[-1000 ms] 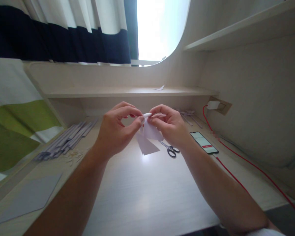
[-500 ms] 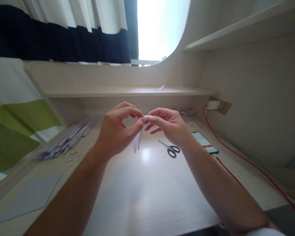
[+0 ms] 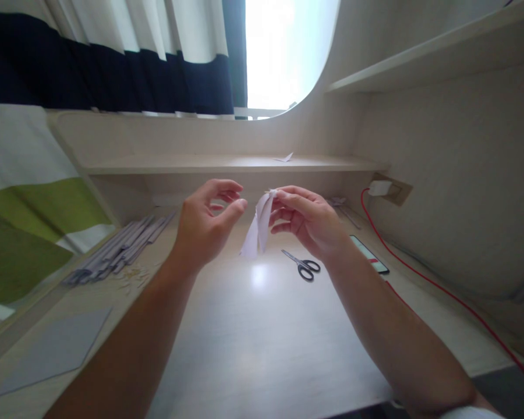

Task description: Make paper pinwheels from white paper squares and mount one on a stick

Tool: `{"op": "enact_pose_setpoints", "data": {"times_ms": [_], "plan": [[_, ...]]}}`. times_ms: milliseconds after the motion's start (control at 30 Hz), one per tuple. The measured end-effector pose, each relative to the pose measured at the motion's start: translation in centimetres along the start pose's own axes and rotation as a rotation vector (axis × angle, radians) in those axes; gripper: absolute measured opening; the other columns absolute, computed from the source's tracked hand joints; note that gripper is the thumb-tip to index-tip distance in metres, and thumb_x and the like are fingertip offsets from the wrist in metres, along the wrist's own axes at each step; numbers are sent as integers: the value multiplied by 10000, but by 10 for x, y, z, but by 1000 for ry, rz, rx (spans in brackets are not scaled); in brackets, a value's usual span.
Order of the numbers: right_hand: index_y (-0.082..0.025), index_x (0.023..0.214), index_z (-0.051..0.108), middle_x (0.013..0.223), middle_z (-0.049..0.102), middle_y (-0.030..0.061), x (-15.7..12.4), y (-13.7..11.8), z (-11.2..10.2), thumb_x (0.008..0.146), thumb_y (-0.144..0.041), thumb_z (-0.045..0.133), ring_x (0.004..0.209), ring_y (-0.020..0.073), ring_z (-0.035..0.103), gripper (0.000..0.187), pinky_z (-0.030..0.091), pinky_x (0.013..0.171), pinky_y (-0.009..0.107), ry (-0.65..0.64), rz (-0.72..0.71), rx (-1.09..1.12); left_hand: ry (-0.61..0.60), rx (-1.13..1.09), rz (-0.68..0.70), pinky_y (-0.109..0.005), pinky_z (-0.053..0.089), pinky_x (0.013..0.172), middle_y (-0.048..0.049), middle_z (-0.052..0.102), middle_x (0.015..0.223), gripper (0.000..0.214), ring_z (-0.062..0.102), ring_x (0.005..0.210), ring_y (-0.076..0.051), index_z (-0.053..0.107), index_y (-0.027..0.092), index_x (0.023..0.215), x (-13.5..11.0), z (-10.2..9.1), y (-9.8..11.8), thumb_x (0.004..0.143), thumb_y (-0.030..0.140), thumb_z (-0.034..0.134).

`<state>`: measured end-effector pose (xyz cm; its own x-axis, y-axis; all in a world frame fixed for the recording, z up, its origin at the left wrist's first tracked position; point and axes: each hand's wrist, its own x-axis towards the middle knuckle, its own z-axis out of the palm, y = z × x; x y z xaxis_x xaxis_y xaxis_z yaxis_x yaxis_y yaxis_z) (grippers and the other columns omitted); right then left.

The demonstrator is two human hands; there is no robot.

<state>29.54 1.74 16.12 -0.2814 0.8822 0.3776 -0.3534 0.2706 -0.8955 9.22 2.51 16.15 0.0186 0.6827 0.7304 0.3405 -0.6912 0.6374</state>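
Note:
A small folded piece of white paper (image 3: 257, 228) hangs above the desk, pinched at its top by the thumb and fingers of my right hand (image 3: 308, 220). My left hand (image 3: 205, 226) hovers just left of the paper with curled, parted fingers that hold nothing and do not touch it. Black-handled scissors (image 3: 303, 266) lie on the wooden desk (image 3: 262, 337) below and right of the paper.
A bundle of grey paper strips (image 3: 117, 249) lies at the left, with scraps beside it and a grey sheet (image 3: 55, 349) nearer me. A phone (image 3: 369, 254) on a red cable (image 3: 441, 291) lies at the right. A small paper shape (image 3: 284, 157) sits on the shelf.
My left hand has let go of the paper and drawn slightly left. The right hand now holds the paper alone and has turned it, so it hangs more edge-on.

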Motion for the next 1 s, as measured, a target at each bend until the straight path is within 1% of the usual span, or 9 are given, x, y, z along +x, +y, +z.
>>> {"op": "enact_pose_setpoints", "data": {"times_ms": [100, 133, 200, 267, 333, 400, 533, 733, 1000], "plan": [[-217, 919, 761, 879, 775, 13, 1, -2, -2, 827, -375, 792, 732, 152, 728, 185, 614, 634, 281, -5, -22, 90, -36, -156, -285, -357, 520, 849, -103, 754, 1118, 405, 679, 1054, -264, 732, 182, 1053, 6, 5, -21, 810, 503, 772], [-217, 917, 759, 891, 778, 13, 1, -2, -3, 831, -364, 783, 748, 157, 733, 172, 621, 648, 290, -15, -35, 112, -91, -243, -409, -364, 523, 824, -118, 745, 1157, 471, 667, 1102, -288, 721, 186, 1081, 7, 7, -27, 810, 571, 749], [-216, 918, 752, 909, 784, 16, 2, -1, -4, 848, -356, 759, 777, 171, 744, 157, 633, 678, 311, -35, -56, 134, -208, -429, -587, -373, 529, 796, -134, 738, 1168, 538, 664, 1109, -307, 707, 184, 1080, 6, 10, -35, 815, 653, 699], [-217, 926, 739, 912, 786, 17, 2, 0, -5, 859, -362, 742, 796, 185, 752, 159, 640, 697, 329, -32, -66, 137, -331, -590, -666, -371, 535, 767, -131, 748, 1106, 537, 685, 1016, -289, 705, 180, 1064, 4, 13, -37, 826, 661, 682], [-220, 936, 727, 916, 787, 19, 2, 0, -5, 866, -373, 729, 811, 196, 759, 168, 641, 707, 339, -16, -73, 127, -424, -692, -671, -358, 539, 724, -113, 752, 1001, 486, 690, 869, -250, 714, 169, 1040, 0, 15, -34, 834, 609, 704], [-223, 953, 724, 936, 790, 24, 2, 0, -5, 877, -382, 717, 819, 201, 764, 175, 640, 710, 342, -7, -79, 114, -439, -725, -646, -334, 540, 684, -80, 733, 892, 393, 666, 754, -206, 722, 156, 995, -2, 16, -29, 818, 504, 762], [-232, 955, 725, 984, 794, 29, 2, 0, -5, 882, -397, 714, 820, 198, 760, 180, 640, 716, 345, 28, -82, 71, -297, -677, -593, -293, 551, 672, -19, 681, 784, 260, 641, 699, -151, 706, 151, 861, -2, 13, -17, 727, 322, 850], [-233, 929, 728, 900, 788, 7, 2, 2, -3, 836, -393, 759, 768, 172, 743, 187, 618, 678, 303, 124, -113, 17, -77, -502, -484, -223, 511, 585, -2, 664, 751, 213, 596, 664, -126, 690, 151, 779, -1, 13, -5, 673, 277, 823], [-236, 878, 749, 832, 769, -16, 3, 7, 0, 802, -374, 823, 695, 138, 712, 174, 576, 609, 263, 158, -138, 32, 23, -297, -434, -221, 477, 498, -2, 653, 692, 130, 587, 608, -145, 652, 182, 748, -2, 13, -8, 715, 282, 729]]}}
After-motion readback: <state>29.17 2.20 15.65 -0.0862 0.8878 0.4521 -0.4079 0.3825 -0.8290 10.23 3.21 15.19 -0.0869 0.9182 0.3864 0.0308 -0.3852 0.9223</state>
